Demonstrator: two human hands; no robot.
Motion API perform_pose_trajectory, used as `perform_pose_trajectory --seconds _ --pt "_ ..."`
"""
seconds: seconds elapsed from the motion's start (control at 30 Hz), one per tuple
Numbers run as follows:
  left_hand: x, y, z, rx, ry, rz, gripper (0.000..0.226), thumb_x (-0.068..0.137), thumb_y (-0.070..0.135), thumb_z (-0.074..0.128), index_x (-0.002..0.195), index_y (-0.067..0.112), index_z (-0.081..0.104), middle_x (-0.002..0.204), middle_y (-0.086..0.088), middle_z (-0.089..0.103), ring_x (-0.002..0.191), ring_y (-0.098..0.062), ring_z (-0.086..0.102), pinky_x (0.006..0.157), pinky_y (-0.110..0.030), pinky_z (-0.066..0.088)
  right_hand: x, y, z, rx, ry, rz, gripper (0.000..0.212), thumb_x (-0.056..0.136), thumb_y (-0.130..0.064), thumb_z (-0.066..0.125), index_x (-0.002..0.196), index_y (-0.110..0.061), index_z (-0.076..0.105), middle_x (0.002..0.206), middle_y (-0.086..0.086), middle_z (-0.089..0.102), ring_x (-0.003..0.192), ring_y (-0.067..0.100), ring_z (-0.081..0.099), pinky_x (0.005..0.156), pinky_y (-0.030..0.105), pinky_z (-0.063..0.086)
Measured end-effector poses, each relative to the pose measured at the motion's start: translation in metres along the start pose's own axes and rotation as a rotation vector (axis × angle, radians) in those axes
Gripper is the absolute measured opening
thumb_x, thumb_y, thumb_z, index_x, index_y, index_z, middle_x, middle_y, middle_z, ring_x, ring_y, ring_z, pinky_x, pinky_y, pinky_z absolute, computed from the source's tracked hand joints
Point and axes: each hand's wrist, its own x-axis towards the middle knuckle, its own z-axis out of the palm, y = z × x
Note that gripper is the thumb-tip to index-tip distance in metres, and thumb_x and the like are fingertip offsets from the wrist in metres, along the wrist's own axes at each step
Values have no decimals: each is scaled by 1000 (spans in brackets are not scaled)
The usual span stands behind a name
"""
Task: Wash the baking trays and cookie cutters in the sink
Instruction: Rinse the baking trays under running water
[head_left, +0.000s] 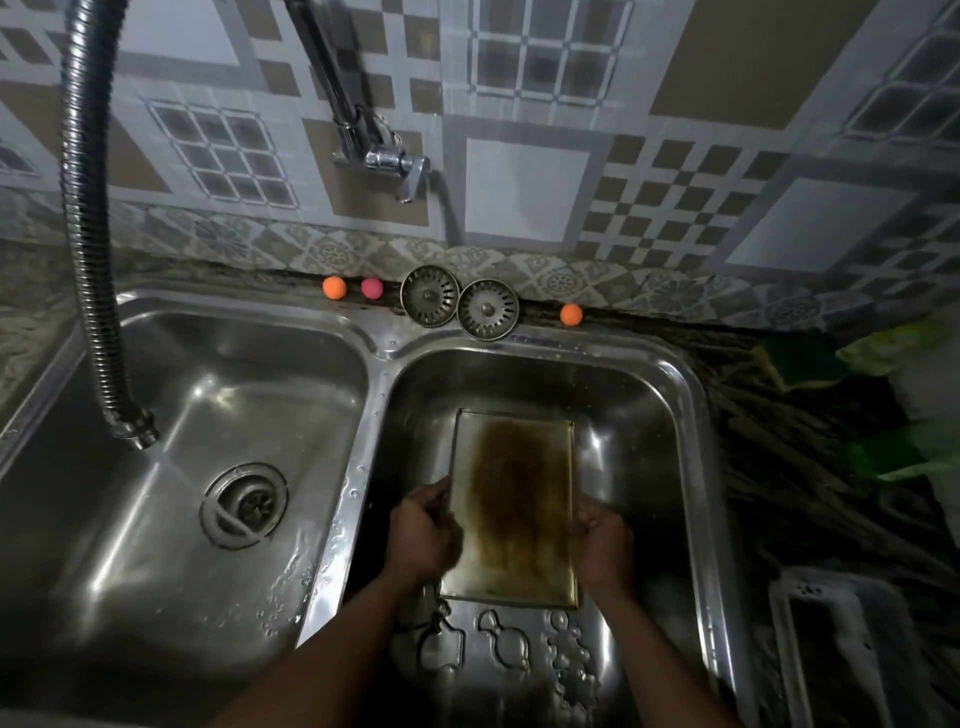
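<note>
A stained tray (514, 499) is held over the right basin (670, 410), its brown, baked-on side turned up, probably so that the dirt can be seen and worked on. It is gripped by its two long edges: the left hand (422, 535) is closed on the left rim, with something dark and blurred at the fingers that cannot be made out, and the right hand (602, 540) is closed on the right rim. The two-sided grip keeps the flat sheet steady and level.

Just below the tray, three cookie cutters (506, 647) are laid on what appears to be a second tray in the same basin, seemingly kept there to be washed in turn.

Water is being run from the hose (91, 218) into the left basin (223, 364), well apart from the tray, so rinsing is judged not yet begun. Two strainers (460, 304) are propped on the back ledge, leaving the drain (244, 506) open. A sponge (802, 358) lies on the counter (779, 467) to the right, within reach.
</note>
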Motion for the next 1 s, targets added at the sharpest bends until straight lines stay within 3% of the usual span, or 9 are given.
perform_pose_trajectory --seconds 0.07,0.2,0.33,0.47,0.53,0.67,0.73,0.87,1.0 --pt "1 -3 1 33 34 9 47 83 -15 55 121 9 67 103 -6 65 79 -14 63 63 -6 48 0 0 -1 28 1 2 38 82 11 58 115 -4 68 110 13 70 106 29 64 90 29 49" --pt "3 -3 2 6 28 -3 46 83 -18 54 121 4 67 94 -2 66 73 -7 61 63 -6 46 4 6 -2 -32 -110 -5 43 87 0 58 129 -9 58 122 11 62 115 28 58 96 29 44" --pt "5 -1 4 87 41 -9 50 81 -15 57 124 7 67 105 0 67 83 -10 63 66 2 41 2 0 0 22 -16 -18 40 84 11 57 113 -11 71 105 8 72 100 27 67 86 33 54" --pt "-5 17 -9 104 62 23 45 86 7 67 131 11 62 122 -8 66 105 -20 66 88 -19 50 2 -14 -5 -10 -43 -53 25 85 -3 63 99 -23 72 90 -1 72 87 21 69 75 36 58" --pt "-14 30 -24 107 120 107 46 86 16 69 131 11 60 124 -8 65 109 -24 65 95 -29 51 -1 -37 -8 -45 -29 -143 21 87 -13 63 98 -30 69 93 -7 67 87 16 67 73 34 57" --pt "-41 57 -66 118 247 308 51 85 18 71 134 15 58 127 -3 63 115 -17 59 97 -17 39 -9 -114 -9 -38 1 -368 20 90 -15 62 109 -21 66 103 -3 64 95 15 62 86 35 52" --pt "-59 71 -90 119 322 440 49 85 22 70 133 22 58 122 3 63 106 -11 60 94 -21 46 -13 -156 -6 1 16 -441 28 89 -17 65 117 -17 65 110 2 65 98 17 64 90 35 53" --pt "-90 99 -143 74 493 686 40 87 17 71 126 22 62 107 9 63 91 -4 59 82 -24 52 -29 -242 -7 146 22 -575 31 90 -12 64 121 -11 63 107 2 67 97 14 64 85 21 46" --pt "-106 120 -194 152 761 924 30 85 2 70 114 10 66 105 -2 64 101 -20 55 95 -24 39 -36 -307 -18 194 104 -662 30 93 -9 58 122 -7 61 93 1 65 84 15 63 68 7 43"
